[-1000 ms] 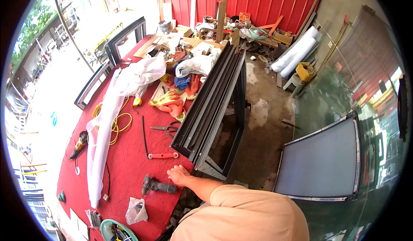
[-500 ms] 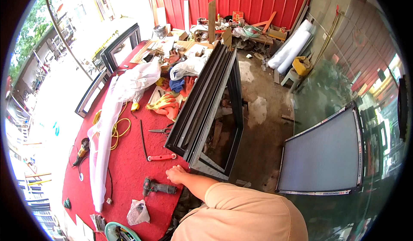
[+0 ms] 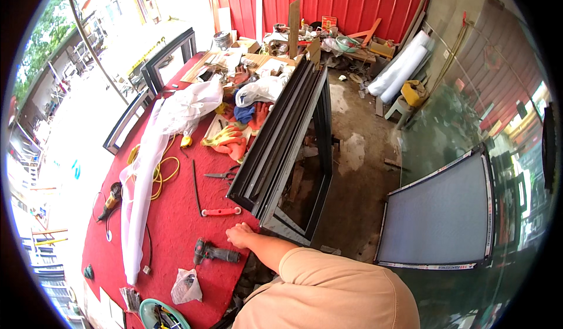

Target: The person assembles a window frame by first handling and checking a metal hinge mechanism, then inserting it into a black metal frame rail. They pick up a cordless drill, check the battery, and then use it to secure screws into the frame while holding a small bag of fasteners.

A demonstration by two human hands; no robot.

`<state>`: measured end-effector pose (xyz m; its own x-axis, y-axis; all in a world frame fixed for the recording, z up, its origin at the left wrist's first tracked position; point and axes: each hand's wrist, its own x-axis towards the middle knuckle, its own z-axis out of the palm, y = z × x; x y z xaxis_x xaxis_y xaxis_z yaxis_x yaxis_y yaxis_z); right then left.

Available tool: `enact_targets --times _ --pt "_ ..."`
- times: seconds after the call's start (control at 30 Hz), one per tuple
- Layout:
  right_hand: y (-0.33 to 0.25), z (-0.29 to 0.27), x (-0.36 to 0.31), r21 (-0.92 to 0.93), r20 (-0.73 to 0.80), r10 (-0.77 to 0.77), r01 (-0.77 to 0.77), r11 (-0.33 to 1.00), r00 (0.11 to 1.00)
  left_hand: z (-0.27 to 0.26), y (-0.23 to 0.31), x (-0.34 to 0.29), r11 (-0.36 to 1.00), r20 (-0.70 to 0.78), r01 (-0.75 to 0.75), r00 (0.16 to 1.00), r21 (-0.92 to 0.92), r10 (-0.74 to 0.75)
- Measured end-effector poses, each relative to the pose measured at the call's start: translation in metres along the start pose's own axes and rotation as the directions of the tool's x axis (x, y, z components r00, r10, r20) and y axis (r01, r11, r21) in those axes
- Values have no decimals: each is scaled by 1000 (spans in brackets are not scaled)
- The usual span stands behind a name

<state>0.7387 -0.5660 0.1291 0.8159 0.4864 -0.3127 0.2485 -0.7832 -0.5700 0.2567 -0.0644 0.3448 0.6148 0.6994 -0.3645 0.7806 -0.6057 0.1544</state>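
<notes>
My right hand [image 3: 240, 235] is at the near edge of the red-covered table [image 3: 176, 223], just below the corner of a dark metal window frame [image 3: 275, 144]. Its fingers are curled together; whatever they may hold is hidden. A cordless drill [image 3: 217, 252] lies just nearer than the hand. Beyond the hand are a red-handled tool [image 3: 221, 211], a thin black rod [image 3: 196, 188] and scissors [image 3: 221, 175]. The frame lies tilted along the table's right side and juts past the edge. My left hand is out of view.
On the table lie white sheer cloth [image 3: 138, 211], an angle grinder [image 3: 110, 201], yellow cord [image 3: 167, 173], orange work gloves [image 3: 229, 141] and a plastic bag [image 3: 186, 287]. A teal basin [image 3: 161, 316] holds tools. A framed screen panel [image 3: 437, 208] stands at right, before glass sheets.
The view has shifted slightly, and more of the teal basin shows at the bottom. My right hand stays by the frame's corner.
</notes>
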Motion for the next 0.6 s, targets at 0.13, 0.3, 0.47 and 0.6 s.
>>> enact_targets --times 0.13,0.3,0.47,0.6 --pt "3 -3 -1 -35 -6 10 -10 999 1000 2 2 4 996 51 -74 996 58 71" --pt "-26 -6 7 -176 76 -92 104 979 993 12 -75 -5 897 -91 -265 945 353 315" --pt "-29 -36 -9 -390 177 27 45 920 984 -6 52 -32 994 -126 -114 986 -4 112" --pt "-13 -19 3 -162 99 129 -112 980 987 -9 70 -40 972 -92 24 995 -233 -46"
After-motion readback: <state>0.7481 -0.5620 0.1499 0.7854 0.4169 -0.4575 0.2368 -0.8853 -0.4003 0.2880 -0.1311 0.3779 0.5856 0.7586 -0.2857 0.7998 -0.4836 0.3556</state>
